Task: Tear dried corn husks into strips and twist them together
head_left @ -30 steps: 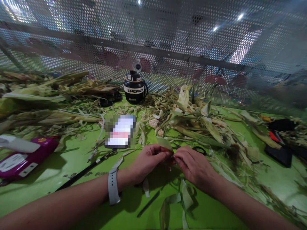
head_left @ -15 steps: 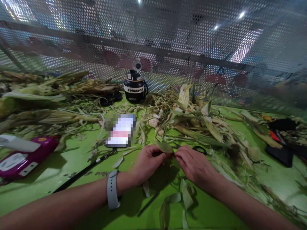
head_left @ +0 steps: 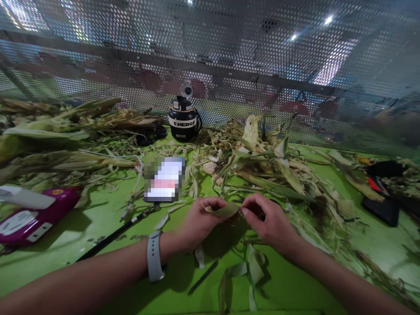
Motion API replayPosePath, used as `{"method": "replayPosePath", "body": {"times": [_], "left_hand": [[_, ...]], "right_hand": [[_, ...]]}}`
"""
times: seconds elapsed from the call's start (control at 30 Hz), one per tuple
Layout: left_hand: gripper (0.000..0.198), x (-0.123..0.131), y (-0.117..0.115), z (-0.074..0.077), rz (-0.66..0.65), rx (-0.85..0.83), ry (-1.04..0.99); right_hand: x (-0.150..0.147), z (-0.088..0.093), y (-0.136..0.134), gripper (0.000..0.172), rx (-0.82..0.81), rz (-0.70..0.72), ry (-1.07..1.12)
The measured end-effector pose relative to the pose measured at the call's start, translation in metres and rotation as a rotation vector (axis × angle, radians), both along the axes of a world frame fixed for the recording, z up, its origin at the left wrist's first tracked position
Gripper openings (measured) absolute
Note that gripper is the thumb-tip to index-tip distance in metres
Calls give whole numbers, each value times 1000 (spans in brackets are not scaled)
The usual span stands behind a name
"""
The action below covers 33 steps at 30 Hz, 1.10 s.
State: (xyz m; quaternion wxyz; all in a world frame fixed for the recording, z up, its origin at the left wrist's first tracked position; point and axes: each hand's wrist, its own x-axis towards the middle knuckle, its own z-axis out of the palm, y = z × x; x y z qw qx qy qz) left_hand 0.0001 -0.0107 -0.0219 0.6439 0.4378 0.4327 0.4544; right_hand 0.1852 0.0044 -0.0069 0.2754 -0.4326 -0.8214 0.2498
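My left hand [head_left: 202,221], with a pale watch on its wrist, is closed on a small piece of corn husk [head_left: 226,211]. Just beside it, the thumb and index finger of my right hand [head_left: 266,218] pinch together at the husk's right end; whatever sits between those fingertips is too small to make out. Below the hands, curled husk strips [head_left: 256,267] and a thin dark stick [head_left: 203,277] lie on the green table [head_left: 278,291]. Dark scissor handles show partly behind my right hand.
A husk heap [head_left: 269,170] spreads behind and right of my hands. A phone [head_left: 166,179] on a black strap lies left, near a purple power strip [head_left: 39,214]. A black jug [head_left: 183,120] stands before the perforated screen [head_left: 223,57]. More husks [head_left: 65,131] lie far left.
The husk piece has tilted and turned in my left fingers. My right hand has shifted slightly right, its fingers now arched with thumb and index tip pinched.
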Motion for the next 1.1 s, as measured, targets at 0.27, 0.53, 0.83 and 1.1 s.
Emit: {"method": "replayPosePath", "body": {"times": [0.27, 0.53, 0.83, 1.1], "left_hand": [[21, 1, -1, 1, -20, -111, -98], [17, 0, 0, 3, -122, -143, -135], [24, -1, 4, -4, -108, -209, -168], [22, -1, 2, -2, -122, -220, -198]], "right_hand": [[1, 6, 1, 16, -411, 98, 120], [-3, 14, -6, 24, -598, 114, 104], [-9, 10, -4, 17, -706, 91, 222], [-4, -1, -5, 8, -140, 35, -16]]}}
